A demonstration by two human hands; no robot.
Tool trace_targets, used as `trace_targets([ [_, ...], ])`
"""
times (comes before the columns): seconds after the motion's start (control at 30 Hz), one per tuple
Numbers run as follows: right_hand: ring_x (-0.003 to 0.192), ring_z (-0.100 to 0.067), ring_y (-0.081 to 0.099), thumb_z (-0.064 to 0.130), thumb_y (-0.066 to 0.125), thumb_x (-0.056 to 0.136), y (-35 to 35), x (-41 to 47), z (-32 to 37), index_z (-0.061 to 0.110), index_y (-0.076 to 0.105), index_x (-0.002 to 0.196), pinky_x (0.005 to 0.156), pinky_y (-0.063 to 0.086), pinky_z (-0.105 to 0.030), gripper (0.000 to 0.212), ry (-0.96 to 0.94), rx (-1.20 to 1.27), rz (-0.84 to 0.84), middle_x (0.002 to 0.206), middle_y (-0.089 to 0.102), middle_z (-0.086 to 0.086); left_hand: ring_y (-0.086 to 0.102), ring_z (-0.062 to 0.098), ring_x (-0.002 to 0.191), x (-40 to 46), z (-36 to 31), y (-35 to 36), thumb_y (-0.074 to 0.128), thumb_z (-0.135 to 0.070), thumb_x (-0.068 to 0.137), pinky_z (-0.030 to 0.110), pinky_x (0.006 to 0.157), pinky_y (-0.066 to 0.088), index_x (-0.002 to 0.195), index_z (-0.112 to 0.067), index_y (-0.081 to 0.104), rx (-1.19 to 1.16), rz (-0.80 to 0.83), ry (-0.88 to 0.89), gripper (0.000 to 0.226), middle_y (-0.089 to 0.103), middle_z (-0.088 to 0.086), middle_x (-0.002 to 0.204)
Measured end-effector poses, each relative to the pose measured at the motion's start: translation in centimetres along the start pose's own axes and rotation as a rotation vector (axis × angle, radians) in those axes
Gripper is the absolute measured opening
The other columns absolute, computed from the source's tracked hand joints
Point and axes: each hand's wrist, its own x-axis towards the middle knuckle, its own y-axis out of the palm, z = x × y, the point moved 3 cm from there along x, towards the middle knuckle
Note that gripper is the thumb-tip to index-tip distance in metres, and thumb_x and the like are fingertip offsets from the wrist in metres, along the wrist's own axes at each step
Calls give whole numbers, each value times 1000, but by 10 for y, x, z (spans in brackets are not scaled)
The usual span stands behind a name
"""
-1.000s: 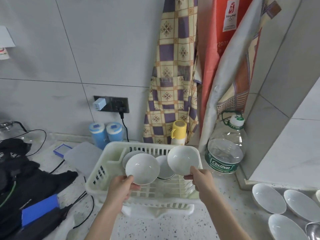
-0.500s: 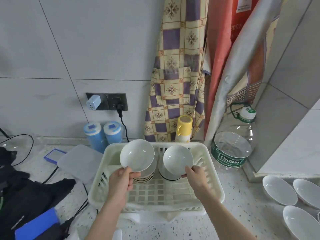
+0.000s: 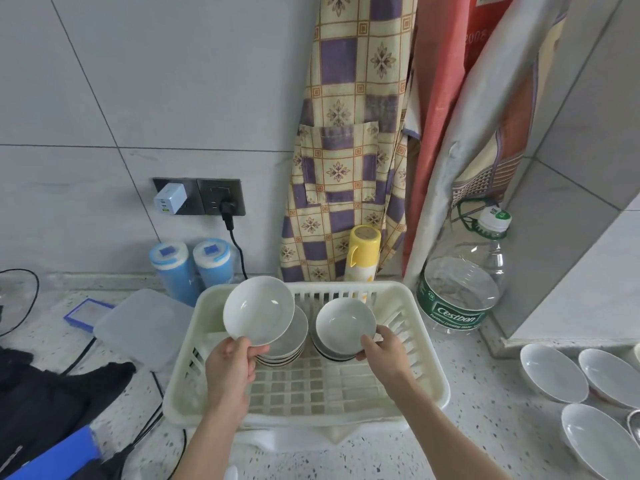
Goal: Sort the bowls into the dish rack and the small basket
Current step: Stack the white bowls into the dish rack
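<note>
Where lettering can be read, it stands on the green band of the large clear plastic water bottle (image 3: 462,292) at the far right of the desk: "Cestbon", with a smaller line beneath too fine to make out. Part of a number, "200", shows on the red cloth (image 3: 440,98) hanging behind it; the rest is cut off.

Left hand (image 3: 230,370): its grip pinches the near rim of a white ceramic bowl (image 3: 258,310), tilted toward the camera above a stack of white bowls (image 3: 289,344) in the left part of the cream plastic slatted dish rack (image 3: 429,372). Right hand (image 3: 384,351): its grip holds the near rim of a second white bowl (image 3: 344,322), resting on top of a second stack in the middle of the rack.

Just behind the rack stand a yellow-capped flask (image 3: 362,252) and two blue lidded canisters (image 3: 190,268), under a dark wall socket (image 3: 199,196) with a white charger and a black plug. A checked purple-and-yellow apron (image 3: 346,150) hangs on the wall. Three shallow white oval dishes (image 3: 554,372) lie on the speckled desk (image 3: 485,427) at the right; a translucent plastic lid (image 3: 142,327) and black cloth lie at the left.
</note>
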Motion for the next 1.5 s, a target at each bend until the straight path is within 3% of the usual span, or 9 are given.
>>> trace_targets([
  [0.17,54,11,60,23,52,91,3,1,0,17,51,132,39,34,-8,41,2,-37,26,77,72,-1,27,3,35,1,2,-1,50,2,90,15,32,24,92,-3,64,24,-9,-6,15,75,12,71],
  [0.33,51,14,57,21,53,91,3,2,-1,21,50,129,52,37,-22,38,35,-7,33,71,73,1,27,3,35,1,5,0,51,-1,88,15,33,26,92,-4,65,127,-7,-11,15,76,11,72],
  [0.53,46,12,56,22,51,90,4,2,-4,26,48,123,41,34,-12,34,38,-20,31,75,74,0,26,3,33,0,5,3,50,0,88,14,33,25,94,-6,66,132,24,-16,18,76,12,71],
  [0.67,50,12,58,25,51,89,5,4,-6,29,47,124,42,34,-13,35,35,-33,26,80,75,2,26,3,33,-1,4,3,50,0,88,15,32,25,96,-5,66,136,40,-16,19,76,13,72],
  [0.8,69,-4,62,21,51,87,7,8,-10,30,47,124,50,38,-22,38,33,-21,33,59,72,11,27,3,33,-3,3,5,53,-2,89,15,32,25,97,-7,67,163,52,-9,17,75,14,73],
  [0.9,72,-10,61,21,51,87,9,11,-14,28,46,126,51,38,-24,40,44,-35,44,56,70,14,26,3,34,-4,3,6,53,-2,90,15,32,25,98,-7,67,168,58,-13,17,75,15,73],
  [1.2,77,-8,63,26,50,90,3,12,-16,20,53,126,57,42,-25,36,35,57,-19,70,72,3,26,7,35,-4,0,29,51,-2,90,18,36,21,99,-8,67,161,125,-26,20,75,18,74],
  [1.4,74,-4,65,38,47,96,-2,5,-1,27,63,110,61,42,-21,24,-101,239,-82,68,71,2,31,7,35,-5,14,76,52,-8,93,19,35,27,103,-11,64,327,246,-41,17,75,14,71],
  [1.5,75,-3,66,38,51,95,-1,4,-1,27,63,113,63,43,-21,24,-121,212,-64,72,73,5,31,7,35,-5,23,91,51,-10,91,20,36,28,100,-9,64,384,266,-48,15,75,14,69],
])
